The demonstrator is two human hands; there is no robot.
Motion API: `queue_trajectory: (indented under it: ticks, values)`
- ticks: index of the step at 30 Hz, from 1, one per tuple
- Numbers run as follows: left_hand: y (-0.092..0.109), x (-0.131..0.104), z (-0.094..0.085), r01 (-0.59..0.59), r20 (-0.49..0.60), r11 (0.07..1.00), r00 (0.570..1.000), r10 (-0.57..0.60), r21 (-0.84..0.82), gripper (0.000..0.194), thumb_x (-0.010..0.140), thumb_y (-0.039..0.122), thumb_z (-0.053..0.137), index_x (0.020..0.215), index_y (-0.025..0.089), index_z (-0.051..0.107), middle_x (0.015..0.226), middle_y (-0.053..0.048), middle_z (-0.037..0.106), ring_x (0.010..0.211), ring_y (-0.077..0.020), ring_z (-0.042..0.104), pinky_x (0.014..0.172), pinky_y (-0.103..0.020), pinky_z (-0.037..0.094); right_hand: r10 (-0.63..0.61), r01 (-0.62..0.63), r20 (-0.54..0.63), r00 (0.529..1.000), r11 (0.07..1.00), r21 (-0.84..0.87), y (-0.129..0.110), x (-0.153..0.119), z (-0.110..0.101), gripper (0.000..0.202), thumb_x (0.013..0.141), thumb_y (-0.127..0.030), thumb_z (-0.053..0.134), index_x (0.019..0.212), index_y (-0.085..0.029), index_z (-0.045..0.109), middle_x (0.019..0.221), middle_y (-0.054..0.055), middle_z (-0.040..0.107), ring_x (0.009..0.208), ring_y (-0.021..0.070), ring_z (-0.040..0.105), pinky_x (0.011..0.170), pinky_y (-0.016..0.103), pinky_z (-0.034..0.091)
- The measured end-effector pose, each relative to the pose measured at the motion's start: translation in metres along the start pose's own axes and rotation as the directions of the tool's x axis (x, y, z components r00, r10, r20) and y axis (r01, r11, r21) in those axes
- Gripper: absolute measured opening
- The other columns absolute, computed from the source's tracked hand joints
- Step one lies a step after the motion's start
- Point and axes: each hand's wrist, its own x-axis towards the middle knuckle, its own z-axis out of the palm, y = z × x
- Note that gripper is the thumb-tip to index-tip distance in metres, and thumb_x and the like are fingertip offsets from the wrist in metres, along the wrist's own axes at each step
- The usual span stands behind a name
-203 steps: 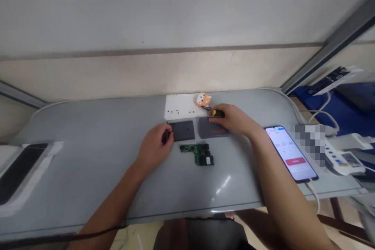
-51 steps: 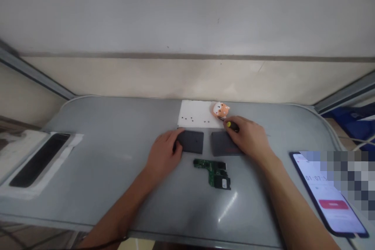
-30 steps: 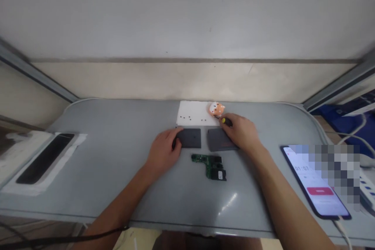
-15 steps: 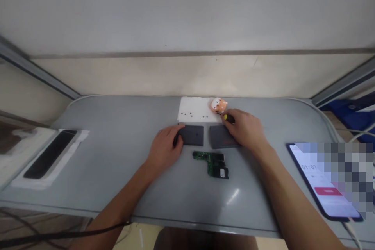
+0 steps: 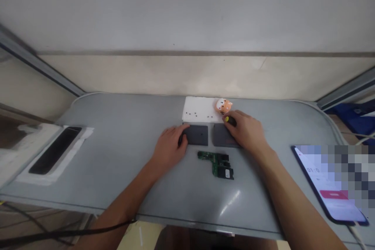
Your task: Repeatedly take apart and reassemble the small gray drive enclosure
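The person's left forearm comes up from the near edge, and the left hand (image 5: 170,145) lies palm down, index finger and thumb bent round the left end of a flat dark panel (image 5: 197,135). A dark patch shows between those fingers, and from here I can't tell whether they grip anything. The right hand (image 5: 249,129) reaches in with its wrist bent inward, its fingers closed on a black-and-yellow handle (image 5: 230,120), the yellow end pointing left, above a dark grey case (image 5: 224,134).

I count one panel and one case, side by side with a narrow gap, and one green circuit board (image 5: 216,165) lying nearer the person. Behind them is one sheet of white paper (image 5: 202,105) with six small dark screws (image 5: 196,116) in view, plus one orange-and-white toy (image 5: 223,105) at its right.

The bench (image 5: 131,125) is grey and glossy, with a streak of light near the front. A lit phone (image 5: 332,193) lies at the right and a dark slab (image 5: 55,150) on white sheeting (image 5: 49,177) at the left. A pale wall (image 5: 146,74) stands behind.
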Motion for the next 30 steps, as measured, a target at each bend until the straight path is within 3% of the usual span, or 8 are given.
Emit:
queue_trajectory:
  ticks: [9,30]
  values:
    - [-0.0015,0.0000,0.0008,-0.005,0.000,1.000,1.000,0.005,0.013,0.040,0.101,0.020,0.047,0.137,0.020,0.065,0.107,-0.009,0.078,0.096,-0.0284,0.072,0.095,-0.050,0.058,-0.013,0.013,0.018,1.000,0.999,0.033,0.0014,-0.0004,-0.0014,0.029,0.106,-0.036,0.049,0.119,-0.028,0.074,0.126,0.002,0.079,0.102,0.0278,0.073,0.067,0.035,0.036]
    - [-0.0014,0.0005,-0.0021,-0.008,-0.016,1.000,1.000,0.008,0.022,0.039,0.100,0.022,0.046,0.135,0.023,0.064,0.106,-0.008,0.078,0.096,-0.0277,0.072,0.097,-0.049,0.058,-0.014,0.013,0.004,1.000,0.996,0.084,0.0006,0.0017,-0.0013,0.027,0.105,-0.034,0.049,0.107,-0.025,0.075,0.116,0.008,0.080,0.093,0.0248,0.072,0.065,0.032,0.034]
